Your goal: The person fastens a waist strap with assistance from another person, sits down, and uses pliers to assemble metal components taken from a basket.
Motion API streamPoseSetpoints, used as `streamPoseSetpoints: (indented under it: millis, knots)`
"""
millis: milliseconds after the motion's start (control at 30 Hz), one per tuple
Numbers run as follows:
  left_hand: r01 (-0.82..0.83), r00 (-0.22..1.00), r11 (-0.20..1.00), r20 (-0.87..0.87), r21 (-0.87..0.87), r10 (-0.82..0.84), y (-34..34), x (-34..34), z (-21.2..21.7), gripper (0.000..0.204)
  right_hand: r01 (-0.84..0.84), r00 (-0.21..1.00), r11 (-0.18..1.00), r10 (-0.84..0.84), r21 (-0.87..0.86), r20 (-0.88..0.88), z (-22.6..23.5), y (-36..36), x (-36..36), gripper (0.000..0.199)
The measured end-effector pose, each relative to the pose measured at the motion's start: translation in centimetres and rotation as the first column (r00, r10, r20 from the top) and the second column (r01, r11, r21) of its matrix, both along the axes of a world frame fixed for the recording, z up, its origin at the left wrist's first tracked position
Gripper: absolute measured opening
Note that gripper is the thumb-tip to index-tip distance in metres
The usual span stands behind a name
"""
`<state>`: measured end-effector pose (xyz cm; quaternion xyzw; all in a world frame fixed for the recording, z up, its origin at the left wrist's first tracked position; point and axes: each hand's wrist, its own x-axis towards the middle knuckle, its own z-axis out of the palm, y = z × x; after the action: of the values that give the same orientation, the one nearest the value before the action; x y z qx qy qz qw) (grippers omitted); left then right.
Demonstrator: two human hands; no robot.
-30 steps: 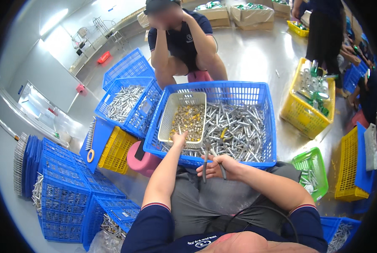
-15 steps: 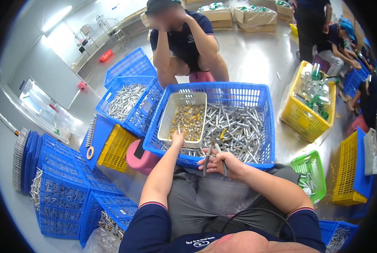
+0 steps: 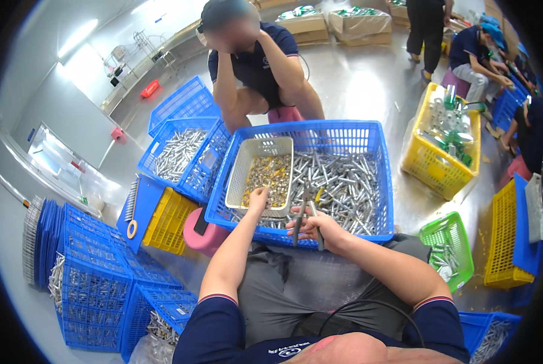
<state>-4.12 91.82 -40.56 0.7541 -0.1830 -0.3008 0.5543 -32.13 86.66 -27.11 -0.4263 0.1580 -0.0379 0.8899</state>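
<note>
My left hand [image 3: 258, 199] is over the near part of a cream plastic basket [image 3: 235, 182], its fingers pinched together; what they hold, if anything, is hidden. Small brass-coloured and yellow bits [image 3: 266, 175] lie in that basket. My right hand [image 3: 315, 227] is around a pair of pliers [image 3: 298, 225] with dark grey handles, the handles spread and the jaws pointing away from me. Both hands are at the near side of a large blue crate [image 3: 385, 182], in which the cream basket sits beside many loose metal tubes [image 3: 344, 182].
Across the crate a person [image 3: 253, 60] sits with both hands raised to the head. Left are a blue basket of metal tubes [image 3: 180, 151], a pink stool [image 3: 201, 236] and stacked blue crates [image 3: 95, 291]. Right stand a yellow crate [image 3: 435, 167] and a green basket [image 3: 459, 242].
A thin metal tube stuck up from my left fingers before; now it does not show, and the hand is slightly lower. My right hand still holds the pliers in nearly the same place.
</note>
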Motion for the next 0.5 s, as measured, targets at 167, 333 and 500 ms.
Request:
streamPoseSetpoints:
  millis: [167, 333, 500]
  knots:
    - [0.032, 0.947, 0.997, 0.316, 0.067, -0.052, 0.7, 0.6, -1.1, 0.030, -0.005, 1.000, 1.000, 0.005, -0.028, -0.001, 0.5, 0.3, 0.0, 0.062]
    - [0.007, 0.900, 0.995, 0.434, 0.103, -0.051, 0.3, 0.6, -1.5, 0.035, -0.003, 1.000, 0.999, 0.003, -0.051, -0.006, 0.7, 0.2, -0.4, 0.061]
    - [0.014, 0.861, 0.999, 0.507, 0.046, -0.035, 1.6, 2.3, -0.2, 0.034, -0.048, 0.999, 0.996, 0.050, -0.081, 0.022, 0.9, 0.7, 0.3, 0.061]
